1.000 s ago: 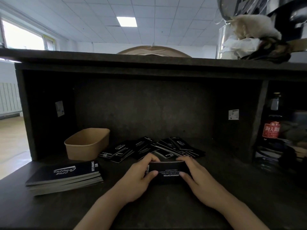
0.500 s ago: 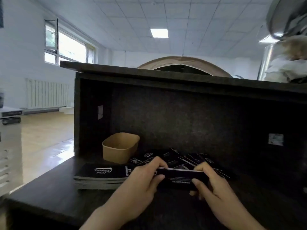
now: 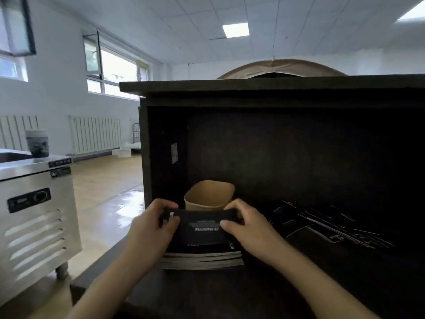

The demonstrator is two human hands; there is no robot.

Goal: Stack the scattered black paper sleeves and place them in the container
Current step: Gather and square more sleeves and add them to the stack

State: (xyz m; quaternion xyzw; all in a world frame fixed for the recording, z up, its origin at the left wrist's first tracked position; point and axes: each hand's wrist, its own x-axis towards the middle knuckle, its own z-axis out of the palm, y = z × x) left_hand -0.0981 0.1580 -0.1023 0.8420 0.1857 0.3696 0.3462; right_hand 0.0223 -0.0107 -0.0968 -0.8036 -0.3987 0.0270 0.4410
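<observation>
I see the dark shelf unit [image 3: 287, 139] filling the right half of my view, its open bay running from about 12 o'clock round to 4 o'clock, with the dark counter [image 3: 207, 295] under it at 6 o'clock. Off at 9 o'clock stands a steel appliance [image 3: 34, 217] with slotted vents, a paper cup [image 3: 37, 143] on top of it. At 3 o'clock from my hands the loose black sleeves [image 3: 326, 226] lie fanned and overlapping on the bay floor. Just below centre sits a pile of dark booklets [image 3: 202, 259] on the counter. At 12 o'clock from my hands the brown paper container [image 3: 209, 194] stands upright in the bay, just beyond the stack. My left hand [image 3: 149, 229] and right hand [image 3: 248, 229] each grasp one end of the gathered sleeve stack [image 3: 202, 223], fingers curled over the far edge and thumbs on the printed near face. The stack is held level above the booklets, near the container's front wall; whether it touches the rim I cannot tell.
</observation>
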